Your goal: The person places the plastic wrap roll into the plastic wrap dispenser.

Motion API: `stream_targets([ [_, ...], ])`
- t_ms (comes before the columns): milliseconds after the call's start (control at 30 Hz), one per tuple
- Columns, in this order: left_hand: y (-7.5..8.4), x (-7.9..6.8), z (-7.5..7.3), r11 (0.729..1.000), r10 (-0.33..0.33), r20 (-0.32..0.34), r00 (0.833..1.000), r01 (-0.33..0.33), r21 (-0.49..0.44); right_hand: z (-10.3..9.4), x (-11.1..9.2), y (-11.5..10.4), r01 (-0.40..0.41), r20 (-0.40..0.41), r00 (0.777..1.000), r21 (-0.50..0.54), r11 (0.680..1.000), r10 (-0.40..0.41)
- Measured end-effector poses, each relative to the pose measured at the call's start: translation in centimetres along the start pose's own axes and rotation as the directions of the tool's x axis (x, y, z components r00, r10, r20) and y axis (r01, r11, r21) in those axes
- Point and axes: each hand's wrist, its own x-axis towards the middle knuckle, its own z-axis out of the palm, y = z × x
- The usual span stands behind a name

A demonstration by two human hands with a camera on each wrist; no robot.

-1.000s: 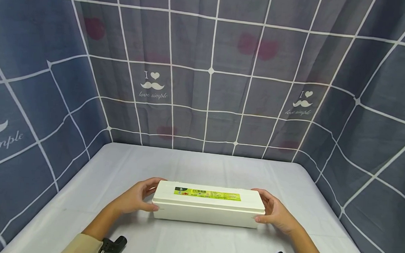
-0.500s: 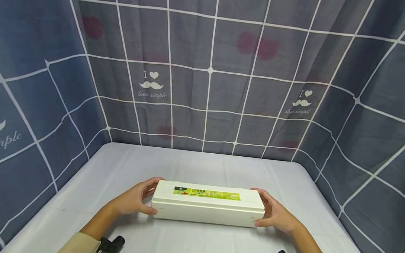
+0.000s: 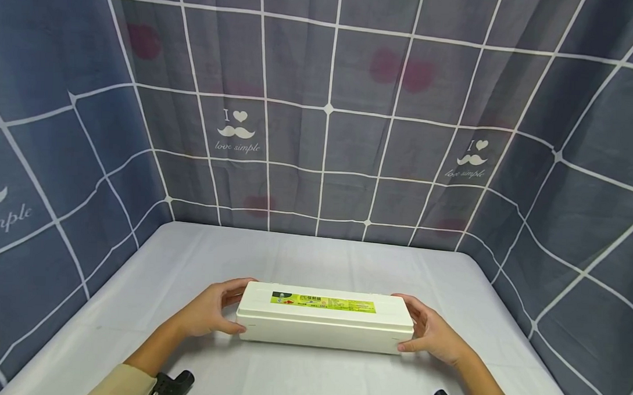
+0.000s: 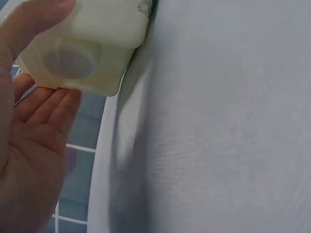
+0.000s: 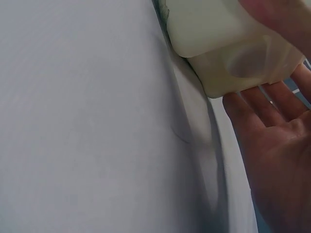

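Observation:
A long, off-white cling film box point(image 3: 324, 332) lies crosswise on the white-covered table, with its lid down and a yellow-green label point(image 3: 323, 302) on top. At its left end, my left hand point(image 3: 211, 311) holds it, thumb at the front corner and fingers round the back. My right hand point(image 3: 431, 331) grips the opposite end the same way. In the left wrist view, the end wall of the cling film box point(image 4: 109, 65) shows a round recess, with fingertips against its far edge. The right wrist view shows the other end of the cling film box point(image 5: 209, 80) likewise. The box's inside is hidden.
White cloth point(image 3: 314, 261) covers the table, with small creases. Dark blue-grey curtains point(image 3: 296, 191) with white grid lines enclose the back and both sides. Black wrist devices point(image 3: 172, 384) sit by the beige sleeves point(image 3: 124, 382).
My left thumb has slid slightly lower on the box's front corner. The box and my right hand stay almost where they were.

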Motion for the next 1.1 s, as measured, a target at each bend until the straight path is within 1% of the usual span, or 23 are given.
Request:
stream_targets([
  [233, 0.23, -0.08, 0.0, 1.0, -0.023, -0.015, 1.0, 0.023, 0.02, 0.0, -0.01, -0.02, 0.007, -0.004, 1.0, 0.012, 1.0, -0.007],
  [433, 0.37, -0.13, 0.03, 0.998, -0.039, -0.032, 0.999, 0.041, 0.044, -0.17, 0.0, 0.11, 0.038, -0.016, 0.999, -0.027, 0.999, -0.038],
  [533, 0.35, -0.1, 0.03, 0.998, -0.051, -0.033, 0.998, 0.053, 0.038, -0.23, 0.02, 0.16, 0.052, -0.012, 0.999, -0.026, 0.998, -0.053],
  [700, 0.15, 0.08, 0.05, 1.0, -0.029, -0.014, 0.999, 0.029, 0.009, -0.23, 0.04, 0.15, 0.057, 0.005, 0.998, -0.004, 0.998, -0.057],
  [767, 0.01, 0.14, 0.02, 1.0, -0.007, 0.0, 1.0, 0.007, -0.001, -0.24, 0.04, 0.11, 0.061, 0.019, 0.998, 0.004, 0.998, -0.061],
  [933, -0.05, 0.18, -0.14, 1.0, 0.014, 0.022, 1.0, -0.013, -0.014, -0.27, 0.15, -0.14, 0.055, 0.06, 0.997, 0.03, 0.998, -0.057],
  [1100, 0.03, 0.15, -0.12, 0.999, 0.005, 0.023, 1.0, -0.004, -0.044, -0.21, 0.3, -0.32, 0.034, 0.064, 0.997, 0.053, 0.998, -0.038],
])
